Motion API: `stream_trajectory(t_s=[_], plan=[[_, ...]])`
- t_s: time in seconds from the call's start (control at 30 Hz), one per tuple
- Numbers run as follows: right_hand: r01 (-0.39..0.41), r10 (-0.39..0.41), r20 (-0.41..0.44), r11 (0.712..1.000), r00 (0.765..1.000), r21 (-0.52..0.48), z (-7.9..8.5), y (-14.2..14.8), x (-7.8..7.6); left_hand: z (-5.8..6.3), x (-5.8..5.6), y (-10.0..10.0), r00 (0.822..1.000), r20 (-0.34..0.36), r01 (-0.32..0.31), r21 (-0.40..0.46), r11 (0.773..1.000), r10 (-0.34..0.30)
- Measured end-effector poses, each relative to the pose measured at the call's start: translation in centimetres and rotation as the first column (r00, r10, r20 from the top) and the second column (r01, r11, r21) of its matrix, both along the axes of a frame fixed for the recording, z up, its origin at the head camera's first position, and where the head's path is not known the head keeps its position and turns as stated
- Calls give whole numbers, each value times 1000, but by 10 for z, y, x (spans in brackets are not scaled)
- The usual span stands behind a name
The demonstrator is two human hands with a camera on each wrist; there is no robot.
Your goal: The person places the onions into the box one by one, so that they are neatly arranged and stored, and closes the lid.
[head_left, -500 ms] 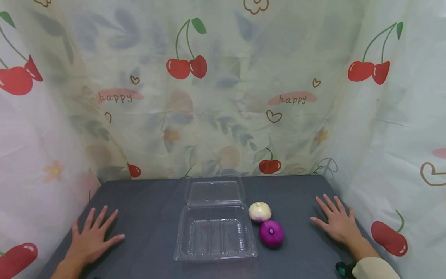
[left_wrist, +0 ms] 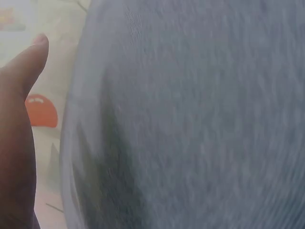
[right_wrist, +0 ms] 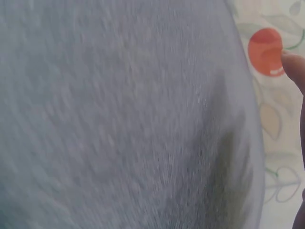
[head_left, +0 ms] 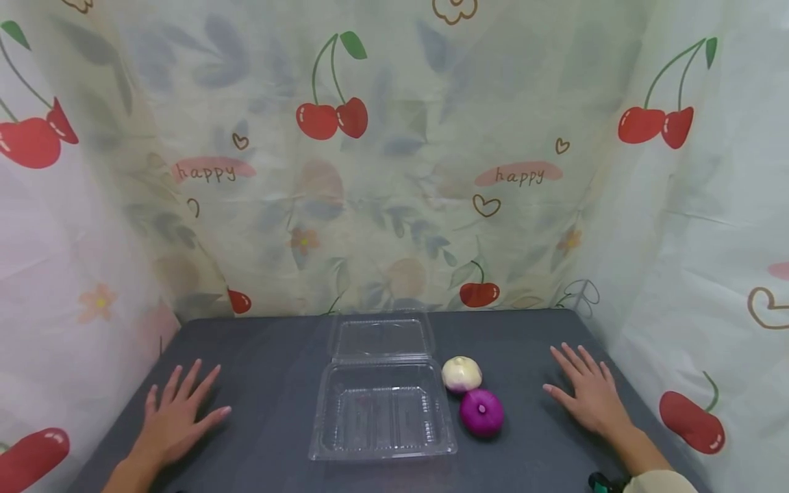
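In the head view my left hand [head_left: 175, 418] is spread over the left side of the dark grey table, fingers straight and holding nothing. On the right side my right hand [head_left: 588, 394] is spread the same way, also holding nothing. Between them lies a clear plastic clamshell box [head_left: 383, 411] with its lid [head_left: 383, 339] folded back towards the curtain. Right of the box sits a white and purple turnip-like vegetable [head_left: 461, 374]. A round purple onion-like vegetable [head_left: 482, 413] lies just in front of it, nearer my right hand. Each wrist view catches only part of its hand, above its shadow.
The grey tabletop [head_left: 265, 383] ends at a curtain [head_left: 394, 205] printed with cherries, which hangs behind it and along both sides. A dark wrist strap [head_left: 607, 483] and a pale sleeve [head_left: 659, 482] show at my right wrist.
My left hand has moved a little inward, to the right, and my right hand slightly to the left. The box and both vegetables stay where they were.
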State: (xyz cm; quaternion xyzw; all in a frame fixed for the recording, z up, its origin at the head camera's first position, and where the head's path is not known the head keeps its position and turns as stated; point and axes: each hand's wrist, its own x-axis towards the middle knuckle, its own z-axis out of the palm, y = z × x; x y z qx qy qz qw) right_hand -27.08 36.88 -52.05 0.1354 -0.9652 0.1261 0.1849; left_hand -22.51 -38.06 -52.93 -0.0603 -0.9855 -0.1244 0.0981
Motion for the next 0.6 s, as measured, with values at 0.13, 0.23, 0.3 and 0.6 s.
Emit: stream_trajectory(t_s=[0.13, 0.23, 0.3, 0.6], plan=[[-40, 37, -55, 998, 998, -55, 4, -9, 4, 4, -1, 9, 1000, -24, 12, 18, 1000, -12], [-72, 62, -97, 993, 993, -94, 7, -16, 6, 8, -1, 19, 998, -54, 33, 48, 998, -31], [-92, 77, -121, 988, 990, -126, 9, -22, 8, 11, -1, 26, 996, -79, 52, 65, 996, -47], [-138, 98, -143, 941, 985, -309, 19, -45, 17, 23, 1, 50, 987, -116, 129, 173, 976, -110]])
